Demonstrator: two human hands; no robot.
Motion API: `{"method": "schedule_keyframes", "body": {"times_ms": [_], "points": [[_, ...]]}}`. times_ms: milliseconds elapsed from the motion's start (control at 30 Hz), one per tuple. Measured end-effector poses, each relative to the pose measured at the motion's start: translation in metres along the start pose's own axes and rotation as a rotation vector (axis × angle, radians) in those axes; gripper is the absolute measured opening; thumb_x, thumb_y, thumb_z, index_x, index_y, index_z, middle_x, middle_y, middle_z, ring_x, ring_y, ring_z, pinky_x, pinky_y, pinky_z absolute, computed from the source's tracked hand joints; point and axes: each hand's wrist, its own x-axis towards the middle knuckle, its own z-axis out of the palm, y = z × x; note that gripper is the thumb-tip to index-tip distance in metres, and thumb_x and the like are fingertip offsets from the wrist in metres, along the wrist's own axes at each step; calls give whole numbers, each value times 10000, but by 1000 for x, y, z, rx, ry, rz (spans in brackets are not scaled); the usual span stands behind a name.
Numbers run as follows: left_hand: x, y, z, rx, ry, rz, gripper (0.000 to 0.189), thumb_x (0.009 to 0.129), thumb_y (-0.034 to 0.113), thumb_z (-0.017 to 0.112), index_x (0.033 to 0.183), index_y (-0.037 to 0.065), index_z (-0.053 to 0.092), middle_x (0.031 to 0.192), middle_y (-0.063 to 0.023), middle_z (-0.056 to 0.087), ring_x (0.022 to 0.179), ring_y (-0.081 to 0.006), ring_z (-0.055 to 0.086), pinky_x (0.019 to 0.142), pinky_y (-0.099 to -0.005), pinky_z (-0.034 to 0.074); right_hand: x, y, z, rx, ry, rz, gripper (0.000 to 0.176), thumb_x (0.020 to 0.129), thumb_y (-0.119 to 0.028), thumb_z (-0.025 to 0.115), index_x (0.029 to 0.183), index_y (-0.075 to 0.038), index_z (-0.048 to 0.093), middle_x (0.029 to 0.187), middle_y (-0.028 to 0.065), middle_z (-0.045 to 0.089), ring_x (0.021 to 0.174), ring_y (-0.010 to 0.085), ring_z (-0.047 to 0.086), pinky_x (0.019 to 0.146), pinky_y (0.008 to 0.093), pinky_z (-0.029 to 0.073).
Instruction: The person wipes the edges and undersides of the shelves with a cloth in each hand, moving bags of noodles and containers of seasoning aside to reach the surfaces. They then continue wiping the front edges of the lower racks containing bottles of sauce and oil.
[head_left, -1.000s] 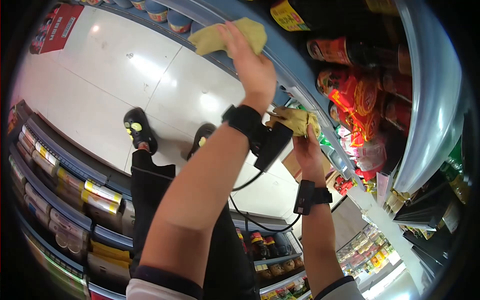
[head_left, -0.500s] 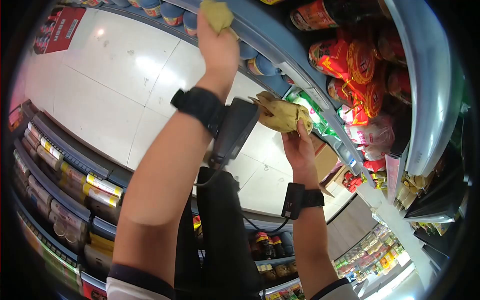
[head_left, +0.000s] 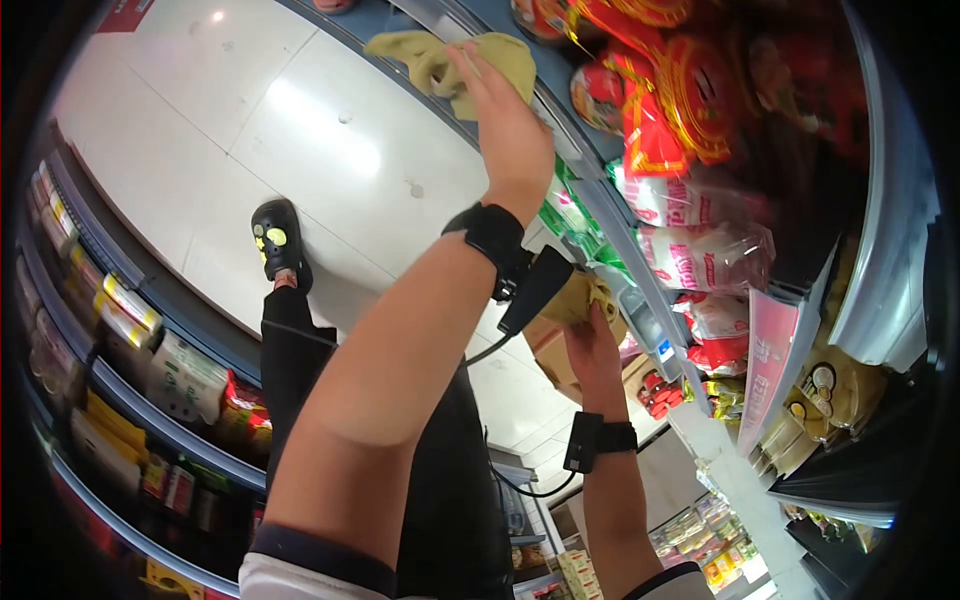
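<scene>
My left hand [head_left: 510, 125] presses a yellow-tan cloth [head_left: 500, 62] against the front edge of the upper shelf [head_left: 572, 135]; one end of the cloth hangs loose to the left. Lower down, my right hand [head_left: 595, 350] grips a second, bunched brownish-yellow cloth [head_left: 570, 300], partly hidden behind the device on my left wrist. Beside that cloth are the shelf's price rail and green-wrapped packs [head_left: 570, 215].
Red-wrapped jars [head_left: 690, 95] and white-and-pink bags [head_left: 705, 250] fill the shelf at right. A cardboard box [head_left: 548, 350] stands on the floor under my right hand. Another stocked shelf [head_left: 150, 350] runs along the left. My shoe [head_left: 277, 238] is on the tiled floor.
My left hand and its cloth have slid along the shelf edge, rightward and down in view. My right hand has lowered slightly with its cloth. The view has shifted, and a shoe now shows.
</scene>
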Motion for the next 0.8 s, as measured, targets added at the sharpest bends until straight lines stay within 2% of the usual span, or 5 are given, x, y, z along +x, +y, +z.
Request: {"method": "schedule_keyframes", "body": {"times_ms": [67, 367, 600, 667, 800], "points": [[-26, 5, 15, -4, 21, 18, 796, 640, -171, 432, 1336, -87, 54, 1409, -249, -25, 1172, -425, 333, 875, -339, 421, -8, -21, -26, -106, 64, 4, 366, 910, -130, 436, 1232, 23, 352, 1227, 147, 429, 1149, 249, 412, 996, 369, 339], [-86, -1, 3, -160, -300, -54, 737, 664, -148, 443, 1337, -19, 173, 1387, -252, 140, 1254, -390, 236, 1010, -353, 298, -14, -16, -61, -402, 10, -30, 332, 881, -132, 498, 1190, -26, 433, 1189, 104, 495, 1122, 227, 458, 972, 380, 362], [-10, -22, -17, -67, 173, 127, 657, 696, -125, 422, 1313, -4, 233, 1351, -247, 251, 1153, -403, 380, 951, -371, 357, 27, 2, 51, -328, -75, -124, 308, 866, -141, 530, 1155, -55, 467, 1127, 78, 536, 1029, 198, 528, 869, 369, 443], [-12, -15, 6, 151, 400, 309, 342, 739, -33, 468, 1078, -36, 513, 1043, -212, 531, 1015, -353, 493, 898, -362, 401, 36, 1, 73, -335, -90, -170, 304, 864, -146, 535, 1147, -52, 474, 1103, 79, 551, 1000, 195, 547, 846, 358, 457], [-45, -9, 19, -97, 33, -13, 659, 692, -128, 426, 1312, -5, 240, 1366, -249, 218, 1170, -408, 358, 944, -373, 360, 34, -4, 104, -314, -176, -212, 302, 837, -89, 567, 1124, -43, 487, 1074, 91, 556, 974, 209, 559, 819, 346, 474]]}}
